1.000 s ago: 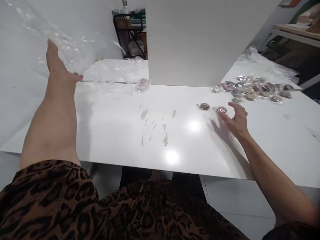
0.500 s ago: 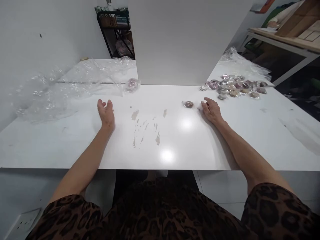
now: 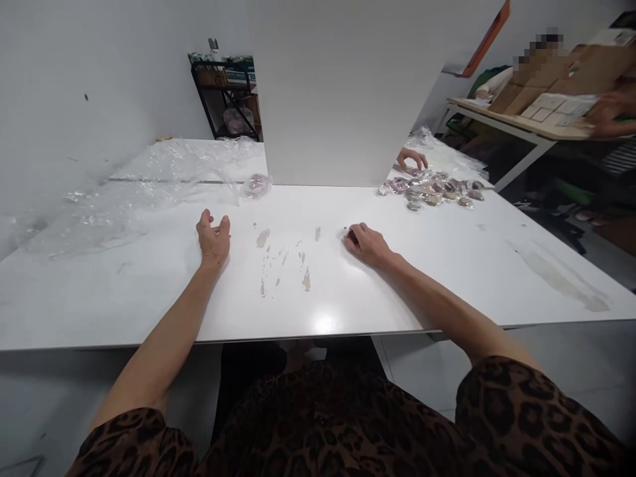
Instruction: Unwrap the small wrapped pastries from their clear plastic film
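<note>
Stretching wide: white table (image 3: 497, 285), its wrapped pile (image 3: 432, 190) beyond and right of the nearer right hand (image 3: 368, 245).
Left hand (image 3: 214, 244) parted, seemingly holding nothing; right curled, grip unclear, a clear wrapper edge (image 3: 344, 232) left of its fingertips, long axis hidden.

A single camera sits on the person's head, looking forward and down across the white table (image 3: 271, 318). The patterned top (image 3: 322, 424) lies nearest, the left hand (image 3: 213, 242) and right hand (image 3: 366, 245) farther out, the upright panel (image 3: 338, 93) beyond. The back table (image 3: 527, 126) at right seems well off, though blur makes its depth uncertain.
</note>
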A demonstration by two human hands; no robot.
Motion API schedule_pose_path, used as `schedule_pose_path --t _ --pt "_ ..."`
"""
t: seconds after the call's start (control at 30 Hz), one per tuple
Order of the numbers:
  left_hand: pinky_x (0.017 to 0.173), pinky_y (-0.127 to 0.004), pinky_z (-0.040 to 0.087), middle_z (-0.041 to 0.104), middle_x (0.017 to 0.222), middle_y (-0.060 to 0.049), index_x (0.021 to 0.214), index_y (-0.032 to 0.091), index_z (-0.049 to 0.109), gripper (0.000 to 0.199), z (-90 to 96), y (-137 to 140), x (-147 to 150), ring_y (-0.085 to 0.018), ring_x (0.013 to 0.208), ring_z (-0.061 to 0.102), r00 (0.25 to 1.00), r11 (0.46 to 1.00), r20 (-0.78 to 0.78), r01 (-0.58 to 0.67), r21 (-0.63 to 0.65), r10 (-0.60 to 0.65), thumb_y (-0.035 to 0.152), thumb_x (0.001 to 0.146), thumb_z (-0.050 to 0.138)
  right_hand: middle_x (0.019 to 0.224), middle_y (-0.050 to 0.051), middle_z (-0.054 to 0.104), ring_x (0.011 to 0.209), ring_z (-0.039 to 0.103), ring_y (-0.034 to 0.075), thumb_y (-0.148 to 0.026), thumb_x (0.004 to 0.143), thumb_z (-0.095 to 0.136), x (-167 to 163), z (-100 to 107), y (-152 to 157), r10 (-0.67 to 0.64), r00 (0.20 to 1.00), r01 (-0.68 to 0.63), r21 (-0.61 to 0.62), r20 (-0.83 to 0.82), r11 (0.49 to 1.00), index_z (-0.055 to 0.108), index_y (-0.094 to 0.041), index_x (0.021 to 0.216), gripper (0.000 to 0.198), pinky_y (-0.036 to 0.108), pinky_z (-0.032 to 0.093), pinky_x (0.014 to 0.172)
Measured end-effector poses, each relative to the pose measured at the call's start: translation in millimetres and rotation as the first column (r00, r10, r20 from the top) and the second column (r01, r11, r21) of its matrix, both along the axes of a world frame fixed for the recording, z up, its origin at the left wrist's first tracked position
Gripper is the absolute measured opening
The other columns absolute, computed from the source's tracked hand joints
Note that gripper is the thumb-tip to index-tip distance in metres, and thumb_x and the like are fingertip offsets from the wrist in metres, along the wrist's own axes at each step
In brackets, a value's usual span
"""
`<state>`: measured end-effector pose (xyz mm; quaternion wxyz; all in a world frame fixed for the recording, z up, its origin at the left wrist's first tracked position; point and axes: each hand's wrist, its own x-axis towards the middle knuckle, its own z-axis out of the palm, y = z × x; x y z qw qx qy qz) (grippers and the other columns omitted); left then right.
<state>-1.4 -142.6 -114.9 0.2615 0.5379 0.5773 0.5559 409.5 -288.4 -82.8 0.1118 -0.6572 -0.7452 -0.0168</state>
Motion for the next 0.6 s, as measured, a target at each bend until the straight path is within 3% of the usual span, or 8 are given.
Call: schedule_pose_path --t 0.1,0.17,0.27,0.37,0.47,0.53,0.6 --pt "0.073 -0.030 0.058 0.045 0.148 -0.020 0.158 0.021 0.042 0.083 -1.8 2.8 0.5 -0.022 0.105 0.065 1.000 1.000 0.004 0.003 -0.007 -0.003 0.057 0.089 0.070 0.105 0.017 0.068 0.086 0.062 0.026 -0.041 0.102 0.042 8.7 -5.0 -34.6 0.115 0.993 -0.116 0.117 0.016 0.986 0.062 -0.017 0.114 0.033 0.037 0.049 0.074" --pt "0.073 -0.030 0.058 0.045 0.149 -0.020 0.158 0.021 0.043 0.082 -2.7 3.9 1.3 -0.021 0.103 0.065 1.000 1.000 -0.004 0.009 -0.001 -0.010 0.054 0.089 0.070 0.104 0.017 0.069 0.086 0.062 0.026 -0.040 0.101 0.043 26.2 0.4 -39.1 0.141 0.989 -0.145 0.177 0.032 0.973 0.064 -0.019 0.111 0.031 0.037 0.051 0.074" --pt "0.071 -0.029 0.058 0.045 0.149 -0.019 0.157 0.023 0.045 0.081 -3.4 4.1 1.9 -0.021 0.103 0.064 1.000 1.000 -0.010 0.015 0.016 -0.015 0.056 0.088 0.072 0.107 0.020 0.068 0.087 0.062 0.027 -0.038 0.099 0.047 70.6 29.8 -7.2 0.046 0.998 -0.053 0.235 0.032 0.970 0.065 -0.015 0.109 0.031 0.041 0.051 0.077" --pt "0.070 -0.029 0.058 0.046 0.148 -0.019 0.157 0.024 0.046 0.080 -2.7 2.4 0.7 -0.020 0.099 0.065 1.000 1.000 -0.007 0.004 0.012 -0.004 0.054 0.088 0.072 0.116 0.022 0.067 0.102 0.061 0.028 -0.039 0.100 0.046 125.7 74.2 47.6 -0.154 0.988 0.146 0.304 0.002 0.941 0.065 -0.013 0.108 0.033 0.043 0.049 0.090" --pt "0.070 -0.029 0.059 0.047 0.147 -0.019 0.157 0.022 0.045 0.078 -1.8 0.4 -2.1 -0.018 0.094 0.065 1.000 1.000 -0.008 -0.025 0.005 0.025 0.050 0.088 0.070 0.141 0.026 0.056 0.129 0.050 0.037 -0.036 0.100 0.050 173.0 105.5 86.3 -0.169 0.984 0.177 0.352 -0.054 0.919 0.061 -0.014 0.120 0.032 0.060 0.034 0.108" --pt "0.071 -0.029 0.058 0.047 0.147 -0.020 0.158 0.021 0.045 0.078 -1.8 0.2 -3.9 -0.017 0.093 0.065 0.999 1.000 -0.008 -0.031 0.005 0.031 0.048 0.089 0.070 0.153 0.026 0.047 0.139 0.039 0.041 -0.038 0.099 0.053 189.9 106.7 94.0 -0.173 0.976 0.212 0.411 -0.129 0.887 0.060 -0.017 0.125 0.034 0.069 0.023 0.111" --pt "0.070 -0.028 0.057 0.047 0.147 -0.019 0.157 0.021 0.045 0.077 -2.0 0.7 -4.6 -0.017 0.093 0.065 1.000 1.000 -0.012 -0.027 0.002 0.027 0.048 0.089 0.070 0.157 0.027 0.042 0.142 0.035 0.043 -0.039 0.099 0.050 190.2 90.3 87.3 -0.186 0.963 0.254 0.420 -0.196 0.871 0.059 -0.017 0.129 0.038 0.072 0.021 0.111"
